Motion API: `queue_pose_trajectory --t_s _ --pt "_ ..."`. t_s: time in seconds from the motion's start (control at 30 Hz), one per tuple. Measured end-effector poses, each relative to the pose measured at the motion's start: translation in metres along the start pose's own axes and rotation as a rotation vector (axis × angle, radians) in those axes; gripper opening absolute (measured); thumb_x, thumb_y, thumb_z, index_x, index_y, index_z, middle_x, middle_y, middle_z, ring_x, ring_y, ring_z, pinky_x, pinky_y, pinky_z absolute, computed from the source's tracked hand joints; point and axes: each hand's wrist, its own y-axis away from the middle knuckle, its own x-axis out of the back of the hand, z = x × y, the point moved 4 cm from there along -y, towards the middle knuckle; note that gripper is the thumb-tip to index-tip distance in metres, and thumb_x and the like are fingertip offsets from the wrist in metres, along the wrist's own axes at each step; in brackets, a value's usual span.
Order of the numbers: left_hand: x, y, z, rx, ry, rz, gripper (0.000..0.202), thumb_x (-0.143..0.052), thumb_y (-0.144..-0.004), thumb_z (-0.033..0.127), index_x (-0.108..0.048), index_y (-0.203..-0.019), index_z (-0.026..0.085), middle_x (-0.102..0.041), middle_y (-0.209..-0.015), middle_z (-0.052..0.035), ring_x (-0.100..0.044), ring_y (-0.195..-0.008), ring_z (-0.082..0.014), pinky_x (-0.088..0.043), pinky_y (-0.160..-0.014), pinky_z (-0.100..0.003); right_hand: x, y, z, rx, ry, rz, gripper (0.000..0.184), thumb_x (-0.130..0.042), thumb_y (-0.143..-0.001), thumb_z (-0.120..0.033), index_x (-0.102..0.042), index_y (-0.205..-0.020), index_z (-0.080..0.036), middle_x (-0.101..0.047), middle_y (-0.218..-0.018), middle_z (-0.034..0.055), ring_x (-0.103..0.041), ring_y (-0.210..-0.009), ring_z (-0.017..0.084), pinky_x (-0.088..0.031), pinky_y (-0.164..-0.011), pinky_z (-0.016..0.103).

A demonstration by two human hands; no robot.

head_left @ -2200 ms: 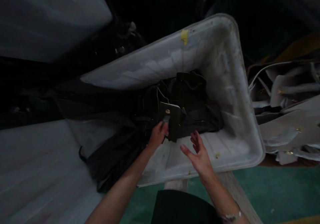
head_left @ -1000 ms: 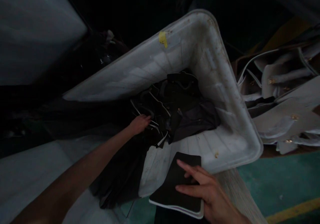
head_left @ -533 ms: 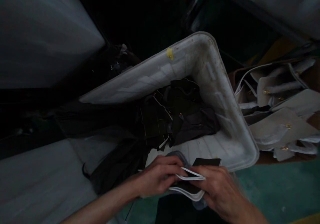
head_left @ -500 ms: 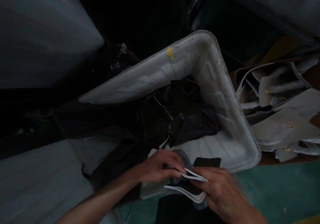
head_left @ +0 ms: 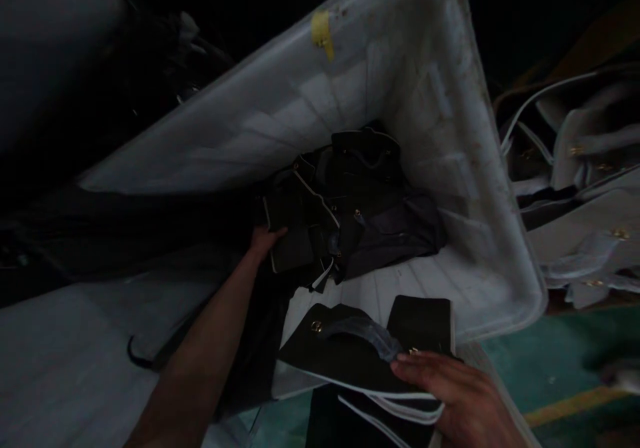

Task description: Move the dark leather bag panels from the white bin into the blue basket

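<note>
My left hand (head_left: 265, 240) reaches down into a white plastic tub (head_left: 465, 141) and closes on the edge of a dark white-trimmed piece (head_left: 293, 231) in a heap of black bag pieces (head_left: 370, 215). My right hand (head_left: 455, 395) sits near the tub's front rim, holding a small stack of black flap pieces (head_left: 360, 355) with white edges and gold studs. Its fingers lie over the stack's top; a clear film strip crosses the uppermost piece.
A pile of pale grey bag pieces with gold studs (head_left: 585, 195) lies to the right of the tub. Black fabric (head_left: 245, 361) hangs over the tub's left front edge. Green floor with a yellow line (head_left: 555, 395) shows at lower right.
Both hands were together on the stack half a second ago. My left hand has since gone back into the tub to the dark heap, while my right hand keeps the stack, which now has another piece on top.
</note>
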Motion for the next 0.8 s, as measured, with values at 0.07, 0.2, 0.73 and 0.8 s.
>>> queue_pose_trajectory --t_s 0.07,0.2,0.73,0.8 --pt "0.004 0.003 -0.008 -0.063 -0.137 -0.135 0.032 -0.065 -0.089 0.036 -0.064 -0.111 0.012 -0.067 -0.111 -0.0096 -0.065 -0.1 -0.0219 -0.053 -0.089 -0.043 0.001 0.0 -0.004 0.003 0.02 0.023 0.057 -0.048 -0.065 -0.005 -0.072 -0.115 -0.02 -0.071 -0.114 0.0049 -0.072 -0.1 0.023 -0.063 -0.084 0.033" --pt "-0.018 -0.008 -0.012 -0.251 -0.404 -0.306 0.035 -0.076 -0.078 0.036 -0.069 -0.103 0.013 -0.054 -0.139 -0.0135 -0.042 -0.135 -0.0312 -0.032 -0.112 -0.055 -0.007 -0.004 -0.007 0.013 0.026 0.082 0.051 -0.048 -0.065 -0.007 -0.074 -0.107 -0.022 -0.072 -0.111 0.0053 -0.073 -0.096 0.025 -0.065 -0.081 0.037" --pt "-0.061 0.004 -0.017 -0.443 -0.733 -0.289 0.071 -0.069 -0.083 0.024 -0.037 -0.146 0.017 -0.035 -0.152 -0.016 -0.045 -0.131 -0.0309 -0.041 -0.106 -0.049 -0.03 0.002 -0.007 -0.016 0.021 0.156 0.051 -0.043 -0.062 -0.003 -0.077 -0.094 -0.023 -0.073 -0.111 0.0021 -0.071 -0.101 0.022 -0.062 -0.088 0.036" --pt "-0.07 -0.015 -0.011 -0.468 -0.76 -0.295 0.074 -0.072 -0.08 0.026 -0.039 -0.144 0.016 -0.036 -0.151 -0.0163 -0.041 -0.133 -0.0328 -0.038 -0.108 -0.051 -0.03 0.002 -0.005 -0.017 0.016 0.13 0.05 -0.044 -0.062 -0.004 -0.076 -0.096 -0.022 -0.073 -0.112 0.0034 -0.071 -0.101 0.023 -0.062 -0.088 0.036"
